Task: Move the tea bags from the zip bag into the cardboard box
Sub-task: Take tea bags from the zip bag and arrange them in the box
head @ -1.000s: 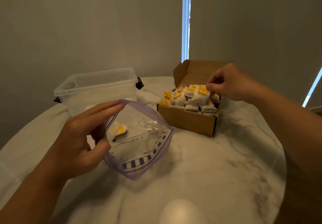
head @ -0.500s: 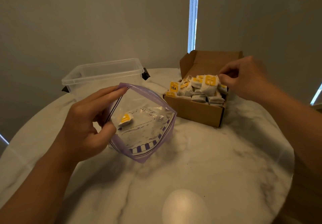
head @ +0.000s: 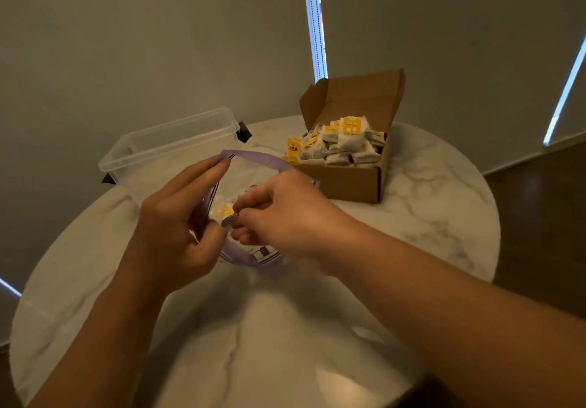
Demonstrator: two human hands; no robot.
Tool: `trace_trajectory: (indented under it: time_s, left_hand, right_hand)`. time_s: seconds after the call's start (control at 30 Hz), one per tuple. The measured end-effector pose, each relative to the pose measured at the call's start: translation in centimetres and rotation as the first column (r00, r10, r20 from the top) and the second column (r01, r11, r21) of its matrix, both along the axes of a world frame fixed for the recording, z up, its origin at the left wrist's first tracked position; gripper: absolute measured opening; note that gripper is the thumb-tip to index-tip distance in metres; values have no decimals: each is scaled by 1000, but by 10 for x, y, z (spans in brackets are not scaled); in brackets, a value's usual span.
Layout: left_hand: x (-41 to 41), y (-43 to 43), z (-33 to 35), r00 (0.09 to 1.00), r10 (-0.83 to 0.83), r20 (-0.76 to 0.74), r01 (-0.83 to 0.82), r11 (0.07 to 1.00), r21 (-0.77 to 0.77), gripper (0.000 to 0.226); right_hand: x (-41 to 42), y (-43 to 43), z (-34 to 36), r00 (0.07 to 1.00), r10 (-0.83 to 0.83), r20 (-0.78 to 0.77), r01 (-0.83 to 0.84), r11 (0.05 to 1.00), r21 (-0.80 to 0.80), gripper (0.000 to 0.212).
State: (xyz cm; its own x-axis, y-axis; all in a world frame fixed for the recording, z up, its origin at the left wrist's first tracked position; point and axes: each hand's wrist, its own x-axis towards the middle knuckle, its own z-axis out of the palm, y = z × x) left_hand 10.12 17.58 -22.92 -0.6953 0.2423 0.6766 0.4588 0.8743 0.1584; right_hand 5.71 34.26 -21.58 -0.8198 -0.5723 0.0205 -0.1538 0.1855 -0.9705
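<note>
Left hand (head: 171, 226) holds the clear plastic zip bag (head: 253, 155) with the purple seal strip. Its fingers lie along the top of the open rim and the thumb pinches the near side, so the mouth gapes toward the right. The bag sits over the middle of the round white marble table (head: 412, 217). Its lower part is hidden behind the hands, so it is unclear whether it rests on the top.

Right hand (head: 279, 214) is inside the bag's mouth with its fingers curled. Thumb and fingertips (head: 236, 212) are closed on a single small white paper tea bag (head: 226, 214) with a yellow tag. That tea bag is inside the zip bag, close to the left thumb. No others can be made out in there.

The brown cardboard box (head: 348, 182) stands near the table's far right edge, well apart from the hands, with its lid flap upright. It is heaped with white tea bags with yellow tags (head: 345, 144), piled above the walls. One tag at the box's left end reads "TEA".

A clear rectangular plastic tub (head: 171, 144) sits at the far left edge, just behind the zip bag, with a black clip (head: 243, 131) on its right end. The surroundings are grey, with thin bright slits of light. Dark wood floor (head: 539, 201) shows at the right.
</note>
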Motion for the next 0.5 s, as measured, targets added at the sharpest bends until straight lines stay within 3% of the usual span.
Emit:
trace_trajectory:
  time_s: [0.07,0.2,0.5]
  left_hand:
    - [1,2,0,1000,-24,-3,24,1000,-3,67]
    - [1,3,0,999,-48,1,48,999,10,66]
    - [2,5,1,998,-61,-8,61,998,11,66]
  right_hand:
    - [-10,-15,-3,987,-9,158,11,1000,-9,23]
    - [-28,-40,-3,854,19,519,35,995,-93,25]
    - [-58,-74,-13,708,-124,696,137,990,37,38]
